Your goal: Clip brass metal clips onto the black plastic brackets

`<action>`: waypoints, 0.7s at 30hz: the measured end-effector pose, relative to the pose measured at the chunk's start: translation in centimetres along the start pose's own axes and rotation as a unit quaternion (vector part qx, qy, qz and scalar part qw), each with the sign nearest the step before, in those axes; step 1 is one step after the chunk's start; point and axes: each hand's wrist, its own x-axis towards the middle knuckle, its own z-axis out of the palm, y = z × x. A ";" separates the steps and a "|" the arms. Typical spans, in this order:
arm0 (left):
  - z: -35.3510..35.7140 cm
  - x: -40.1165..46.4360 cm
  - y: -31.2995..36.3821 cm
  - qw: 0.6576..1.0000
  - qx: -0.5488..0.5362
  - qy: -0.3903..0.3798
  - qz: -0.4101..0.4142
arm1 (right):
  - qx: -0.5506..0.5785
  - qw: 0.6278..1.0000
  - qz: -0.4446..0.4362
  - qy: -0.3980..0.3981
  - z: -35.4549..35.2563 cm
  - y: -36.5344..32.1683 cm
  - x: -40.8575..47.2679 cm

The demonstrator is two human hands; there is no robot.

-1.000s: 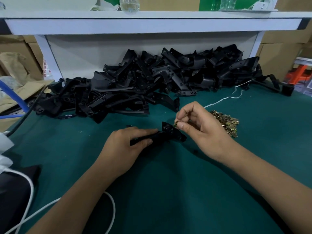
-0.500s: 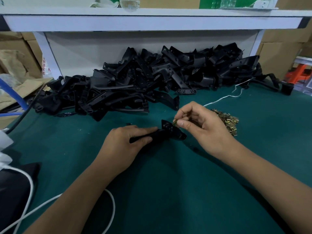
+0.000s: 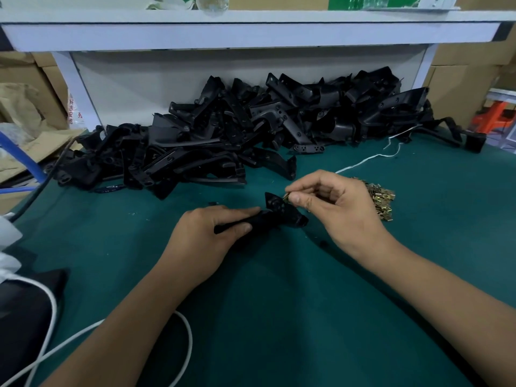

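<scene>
Head view, clip (image 3: 286,197) apparently pinched, right hand (image 3: 335,208)

Factory assembly bench: heaped black brackets (image 3: 251,129), cardboard cartons (image 3: 463,79) behind.

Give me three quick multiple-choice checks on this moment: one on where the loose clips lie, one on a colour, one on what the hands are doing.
1. Where is the heap of loose brass clips?
A. Beside the left forearm
B. On the mat just beyond the right hand
C. On the shelf

2. What colour is the mat?
A. Dark green
B. Grey
C. Red

3. What is the right hand doing?
A. Resting flat
B. Pulling the white cord
C. Pinching a clip at the bracket's tip

Key:
1 B: the heap of loose brass clips lies past the right hand.
2 A: the mat is dark green.
3 C: its fingertips pinch a brass clip against the bracket, which the left hand grips.
</scene>
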 end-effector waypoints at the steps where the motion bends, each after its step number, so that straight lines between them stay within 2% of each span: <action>1: 0.0 0.0 0.0 1.000 0.000 -0.001 -0.001 | -0.002 1.000 0.001 -0.002 0.0 0.1 0.0; 12: 0.0 0.0 0.0 1.000 0.011 0.000 -0.006 | -0.014 1.000 0.021 -0.014 -0.4 0.4 0.3; 21: 0.2 -0.1 0.4 0.999 0.017 0.027 -0.022 | -0.008 0.999 0.031 0.031 0.7 0.5 -0.3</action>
